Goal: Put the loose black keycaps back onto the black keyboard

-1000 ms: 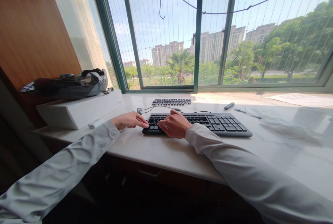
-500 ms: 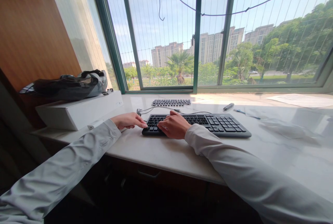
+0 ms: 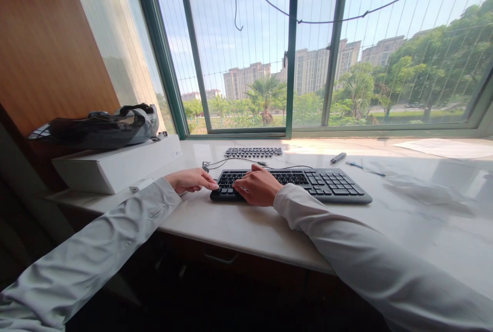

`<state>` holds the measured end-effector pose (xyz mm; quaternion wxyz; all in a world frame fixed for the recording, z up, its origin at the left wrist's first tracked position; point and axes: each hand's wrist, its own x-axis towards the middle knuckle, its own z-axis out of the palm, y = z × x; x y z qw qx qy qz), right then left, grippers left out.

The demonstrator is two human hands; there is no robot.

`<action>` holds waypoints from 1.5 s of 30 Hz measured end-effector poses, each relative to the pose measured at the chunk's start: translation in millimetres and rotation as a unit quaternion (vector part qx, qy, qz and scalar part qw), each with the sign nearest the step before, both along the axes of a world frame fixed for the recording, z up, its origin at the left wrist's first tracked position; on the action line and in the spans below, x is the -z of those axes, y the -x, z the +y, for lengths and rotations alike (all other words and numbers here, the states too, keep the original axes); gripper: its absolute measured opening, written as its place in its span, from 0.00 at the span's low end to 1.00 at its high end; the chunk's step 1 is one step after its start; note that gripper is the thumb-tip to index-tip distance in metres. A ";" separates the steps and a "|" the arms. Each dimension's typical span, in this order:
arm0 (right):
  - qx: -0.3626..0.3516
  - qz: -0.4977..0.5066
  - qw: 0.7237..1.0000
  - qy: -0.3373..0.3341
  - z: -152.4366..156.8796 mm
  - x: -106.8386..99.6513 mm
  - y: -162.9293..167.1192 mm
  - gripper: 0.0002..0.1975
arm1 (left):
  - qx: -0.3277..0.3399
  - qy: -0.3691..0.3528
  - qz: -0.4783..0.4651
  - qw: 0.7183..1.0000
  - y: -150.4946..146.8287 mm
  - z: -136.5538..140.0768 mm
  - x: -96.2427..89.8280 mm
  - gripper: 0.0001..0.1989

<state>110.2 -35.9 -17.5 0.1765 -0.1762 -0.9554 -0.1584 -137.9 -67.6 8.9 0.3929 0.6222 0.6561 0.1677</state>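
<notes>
A black full-size keyboard [image 3: 341, 185] lies on the marble-look tabletop in front of me. At its left end is my left hand [image 3: 191, 180], fingers curled and pressed together, with thumb and forefinger tips closed on the keyboard's left edge. Across the left half of the keys lies my right hand [image 3: 257, 186], its fingers bent and thumb drawn in toward the lower-left keys. Whatever sits between those right fingertips is hidden or too small to make out. Behind the keyboard, rows of loose dark keycaps [image 3: 253, 152] are laid out on the tabletop.
A thin black cable [image 3: 217, 163] runs behind the keyboard. Farther right are a small grey stick-like object [image 3: 338, 158], a blue pen-like item [image 3: 356, 165], clear plastic wrapping [image 3: 427, 190] and a paper sheet [image 3: 447, 148]. At left, a white box [image 3: 119, 165] carries a dark bag [image 3: 102, 129].
</notes>
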 end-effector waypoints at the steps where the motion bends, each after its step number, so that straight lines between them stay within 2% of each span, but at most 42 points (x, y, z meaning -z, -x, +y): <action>1: 0.000 0.001 1.000 0.000 0.2 0.2 0.1 0.18 | 0.003 0.001 -0.001 1.000 -1.0 -0.5 -0.1 0.26; 7: 0.000 0.008 1.000 0.000 0.8 1.7 0.6 0.18 | -0.004 -0.008 0.018 1.000 -9.7 -4.6 -4.7 0.27; 22: -0.004 0.009 1.000 0.004 1.6 1.8 0.9 0.19 | -0.010 0.027 0.009 1.000 -10.6 -1.5 -7.5 0.23; 29: -0.021 0.021 0.999 0.013 0.9 2.3 1.8 0.17 | 0.008 0.034 0.014 0.999 -2.0 7.1 -1.1 0.25; 36: -0.084 0.016 0.996 -0.004 -4.9 6.6 8.0 0.17 | 0.013 0.050 0.007 0.999 -3.5 9.8 1.7 0.31; 45: -0.074 0.015 0.997 0.004 -4.2 6.8 13.4 0.17 | 0.025 0.085 -0.033 0.996 -4.5 13.5 3.1 0.33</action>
